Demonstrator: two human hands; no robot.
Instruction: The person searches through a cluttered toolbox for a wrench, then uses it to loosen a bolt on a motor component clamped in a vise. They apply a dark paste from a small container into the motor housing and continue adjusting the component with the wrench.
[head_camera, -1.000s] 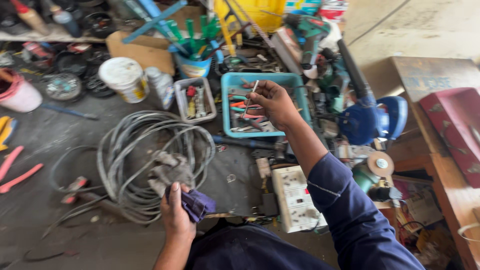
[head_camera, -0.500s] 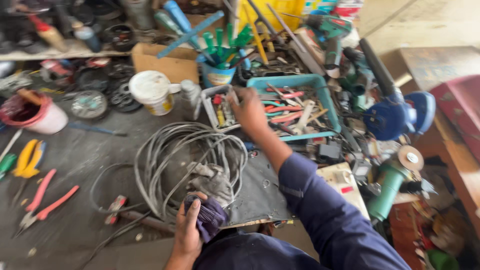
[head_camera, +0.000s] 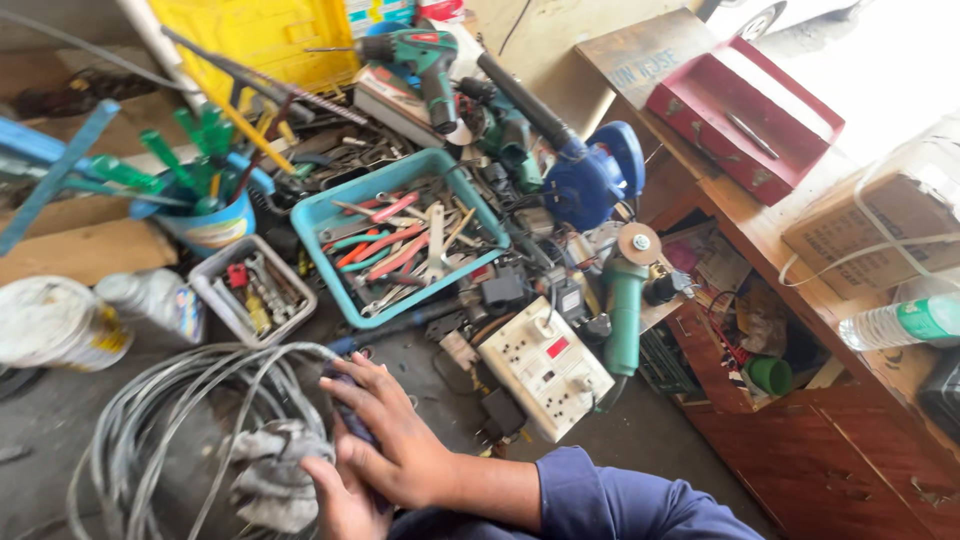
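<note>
Far left there's a white tub (head_camera: 50, 325), then a coil of grey cable (head_camera: 190, 420) with a grey rag (head_camera: 265, 480) on top. Left hand (head_camera: 345, 505) grips the rag's edge from below; right hand (head_camera: 395, 440) is clamped over a dark purple cloth (head_camera: 345, 405), fingers curled shut on it. Further right on the table: teal tray (head_camera: 330, 215) of hand tools, white power strip (head_camera: 545, 365), green angle grinder (head_camera: 625, 300), red toolbox (head_camera: 745, 115).

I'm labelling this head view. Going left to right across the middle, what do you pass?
White tub → small grey tray → blue tool tray → green angle grinder → red metal box → cardboard box.
</note>
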